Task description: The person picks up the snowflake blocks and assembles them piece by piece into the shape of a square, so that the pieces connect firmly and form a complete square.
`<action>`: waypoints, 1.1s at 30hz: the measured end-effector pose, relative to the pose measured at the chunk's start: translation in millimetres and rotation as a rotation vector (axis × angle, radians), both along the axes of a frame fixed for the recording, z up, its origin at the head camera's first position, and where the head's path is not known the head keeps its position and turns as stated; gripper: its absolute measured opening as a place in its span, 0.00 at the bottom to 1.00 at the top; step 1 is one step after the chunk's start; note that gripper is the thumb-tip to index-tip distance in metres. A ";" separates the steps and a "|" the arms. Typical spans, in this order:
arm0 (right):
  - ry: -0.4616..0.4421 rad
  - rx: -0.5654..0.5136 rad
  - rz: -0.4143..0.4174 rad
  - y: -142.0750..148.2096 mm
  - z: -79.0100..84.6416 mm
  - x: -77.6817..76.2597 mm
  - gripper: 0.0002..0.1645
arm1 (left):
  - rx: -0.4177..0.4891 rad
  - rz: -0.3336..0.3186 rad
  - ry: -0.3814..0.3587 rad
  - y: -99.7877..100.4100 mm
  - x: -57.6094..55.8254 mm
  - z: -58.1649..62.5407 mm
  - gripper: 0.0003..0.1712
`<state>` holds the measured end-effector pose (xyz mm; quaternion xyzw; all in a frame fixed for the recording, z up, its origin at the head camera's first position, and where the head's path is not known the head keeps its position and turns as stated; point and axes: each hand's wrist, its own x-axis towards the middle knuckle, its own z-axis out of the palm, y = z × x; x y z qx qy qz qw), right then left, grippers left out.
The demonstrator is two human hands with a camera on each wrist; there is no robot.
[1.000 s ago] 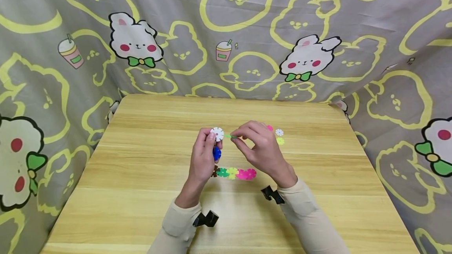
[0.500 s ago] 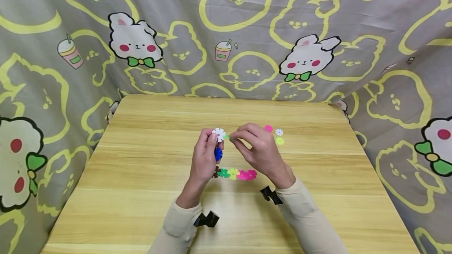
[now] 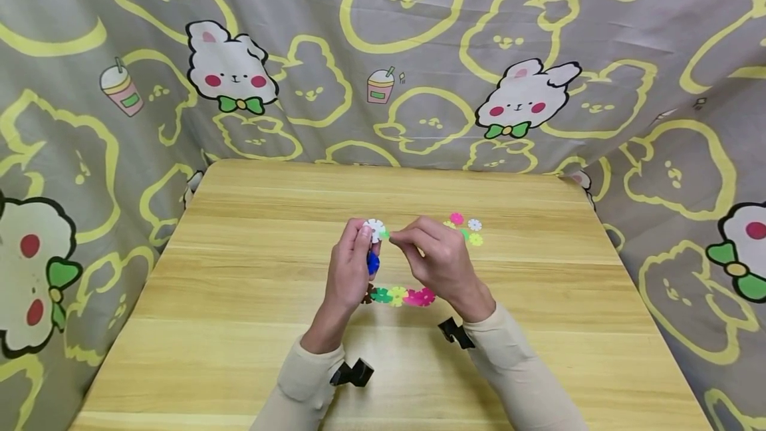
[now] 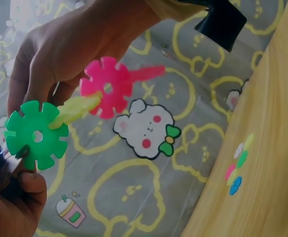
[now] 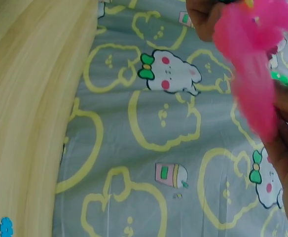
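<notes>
My left hand point(image 3: 347, 261) grips a chain of slotted plastic snowflake discs. At its upper end a white disc point(image 3: 376, 225) faces up under the thumb, with a blue disc point(image 3: 374, 263) below it. From there the chain runs right through a brown disc point(image 3: 368, 295), a green disc point(image 4: 28, 126), a yellow disc point(image 4: 77, 109) and pink discs point(image 4: 106, 101). My right hand point(image 3: 439, 251) pinches a second green disc point(image 3: 385, 234), seen nearly edge-on, right at the white disc's right rim. In the right wrist view the pink discs point(image 5: 252, 64) are blurred and large.
Several loose discs lie on the wooden table point(image 3: 239, 271) beyond my right hand, among them a pink one point(image 3: 457, 218), a white one point(image 3: 475, 225) and a blue one point(image 4: 236, 185). A patterned curtain point(image 3: 323, 85) hangs around the table's back and sides.
The green disc in my right hand has come up against the white disc's edge. Both hands have shifted slightly, the left one rightward, and more of the loose discs show past the right hand.
</notes>
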<state>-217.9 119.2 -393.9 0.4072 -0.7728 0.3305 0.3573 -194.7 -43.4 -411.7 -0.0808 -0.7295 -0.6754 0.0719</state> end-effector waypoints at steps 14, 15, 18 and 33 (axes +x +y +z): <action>-0.034 0.018 -0.022 -0.8 0.1 1.0 0.08 | 0.067 -0.029 0.003 -2.2 -1.2 -3.4 0.16; -0.038 0.020 -0.024 -0.6 0.0 0.9 0.07 | 0.064 -0.028 0.003 -2.4 -1.3 -3.6 0.16; -0.050 0.026 -0.031 1.5 0.1 0.3 0.08 | 0.053 -0.030 0.008 -3.5 -1.2 -3.7 0.16; -0.194 0.048 -0.224 43.2 -22.8 -20.9 0.13 | 0.098 0.014 -0.025 -9.4 -2.2 -4.2 0.16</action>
